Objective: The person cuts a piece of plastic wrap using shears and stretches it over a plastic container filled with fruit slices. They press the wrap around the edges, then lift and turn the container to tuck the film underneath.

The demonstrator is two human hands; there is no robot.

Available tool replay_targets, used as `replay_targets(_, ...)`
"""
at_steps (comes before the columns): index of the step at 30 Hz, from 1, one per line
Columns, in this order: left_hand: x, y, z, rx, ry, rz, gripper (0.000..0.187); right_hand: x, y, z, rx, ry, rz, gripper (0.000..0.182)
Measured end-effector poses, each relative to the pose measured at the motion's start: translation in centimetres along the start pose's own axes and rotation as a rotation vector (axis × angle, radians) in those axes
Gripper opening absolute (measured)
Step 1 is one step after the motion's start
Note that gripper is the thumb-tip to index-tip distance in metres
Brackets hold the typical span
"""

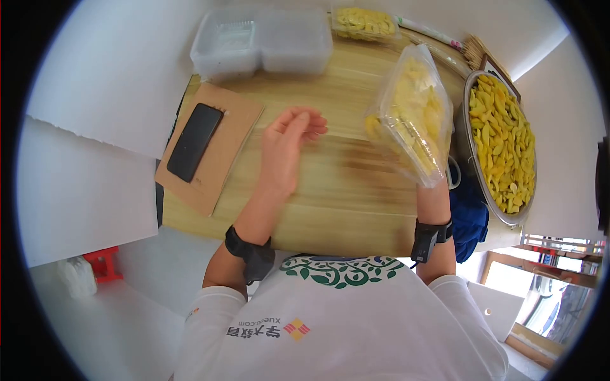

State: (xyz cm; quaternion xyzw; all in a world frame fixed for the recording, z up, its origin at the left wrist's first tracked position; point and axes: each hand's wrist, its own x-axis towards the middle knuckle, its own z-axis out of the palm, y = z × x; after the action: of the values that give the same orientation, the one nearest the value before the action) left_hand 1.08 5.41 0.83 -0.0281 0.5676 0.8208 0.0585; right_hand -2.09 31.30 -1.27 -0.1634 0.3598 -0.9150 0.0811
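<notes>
My left hand (292,130) is over the middle of the wooden table, its fingers curled together with the thumb laid against them. Whatever it may pinch is too small or hidden to tell. On the right, a clear plastic box (413,114) of yellow sliced pieces, perhaps fruit, is held up and steeply tilted. My right hand (434,190) grips it from below and behind, the fingers mostly covered by the box. Just right of that box stands a large round metal basin (471,136) heaped with the same yellow pieces (502,140).
Stacked clear plastic boxes (295,41) stand at the back left. Another filled box (365,24) sits at the far edge near a rolled tube (432,33) and wooden sticks (480,52). A black phone (196,143) lies on cardboard (232,130). Dark blue cloth (469,219) hangs beneath the basin.
</notes>
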Motion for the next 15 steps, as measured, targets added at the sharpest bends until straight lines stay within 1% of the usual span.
replay_targets(1,-0.8,-0.2,0.6,0.005,-0.043,0.047,0.025,0.3,-0.2,-0.5,-0.19,-0.055,-0.047,0.047)
replay_targets(3,-2.0,-0.3,1.8,-0.004,-0.061,0.069,0.027,0.7,-0.4,-0.3,-0.569,-0.168,-0.149,0.045)
replay_targets(4,-2.4,-0.3,2.4,-0.001,-0.084,0.089,0.03,0.5,-0.3,0.4,-0.573,-0.171,-0.141,0.045)
replay_targets(5,-2.6,-0.2,2.9,-0.008,-0.079,0.088,0.03,-0.1,0.1,1.3,-0.111,-0.074,-0.057,0.046)
replay_targets(6,-2.8,-0.1,3.4,-0.042,-0.072,0.15,0.035,-0.3,0.2,2.2,0.351,0.027,0.027,0.046)
replay_targets(7,-2.9,0.0,3.6,-0.073,-0.066,0.213,0.039,-0.2,0.6,1.9,0.349,0.027,0.03,0.046)
replay_targets(9,-2.7,-0.2,3.7,-0.092,-0.097,0.214,0.04,0.0,1.4,1.4,0.494,-0.087,0.052,0.048)
replay_targets(10,-2.6,-0.3,3.8,-0.109,-0.133,0.216,0.042,-0.2,1.6,1.6,0.495,-0.083,0.05,0.048)
replay_targets(13,-2.7,-1.1,4.5,-0.167,-0.141,0.216,0.043,-0.8,2.6,2.6,0.574,-0.015,0.065,0.05)
replay_targets(14,-2.8,-1.2,4.7,-0.164,-0.148,0.212,0.043,-0.8,2.8,2.8,0.642,-0.02,0.075,0.05)
replay_targets(15,-2.9,-1.1,5.0,-0.226,-0.136,0.192,0.04,-0.6,3.1,3.1,0.709,-0.028,0.085,0.051)
